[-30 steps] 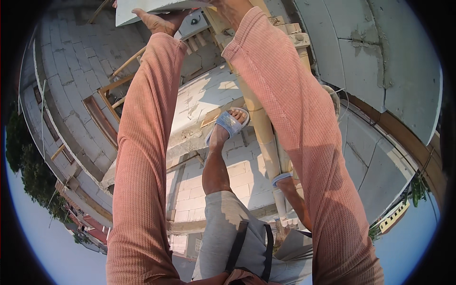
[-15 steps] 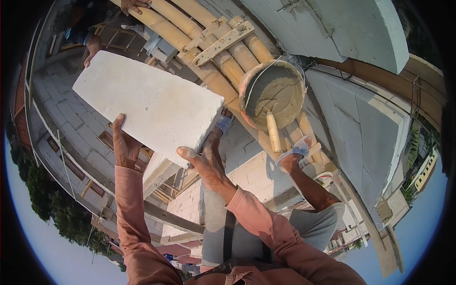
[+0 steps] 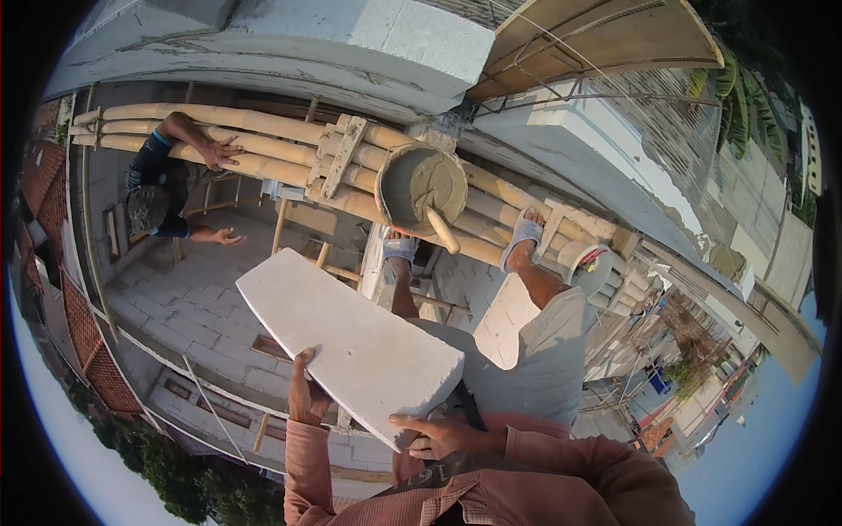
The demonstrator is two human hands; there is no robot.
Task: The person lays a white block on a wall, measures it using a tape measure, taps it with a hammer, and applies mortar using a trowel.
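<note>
My left hand (image 3: 307,390) grips the near long edge of a large white lightweight block (image 3: 368,337) from below, with the thumb over the edge. My right hand (image 3: 425,434) grips the block's near right end, close to my body. Beyond the block, between and past my feet, a bucket (image 3: 400,193) of wet grey mortar sits on the bamboo poles, with a wooden handle (image 3: 440,230) sticking out toward me.
I am on bamboo scaffold poles (image 3: 263,167) joined by wooden cross pieces (image 3: 344,156), high above block walls (image 3: 202,316). A co-worker (image 3: 153,188) at the left reaches over the poles. A smaller bucket (image 3: 583,263) stands at the right; a concrete ledge (image 3: 368,53) lies beyond.
The block has come down from overhead toward my body and the co-worker's hand is off it. My view has turned, bringing the bucket and the whole scaffold into sight.
</note>
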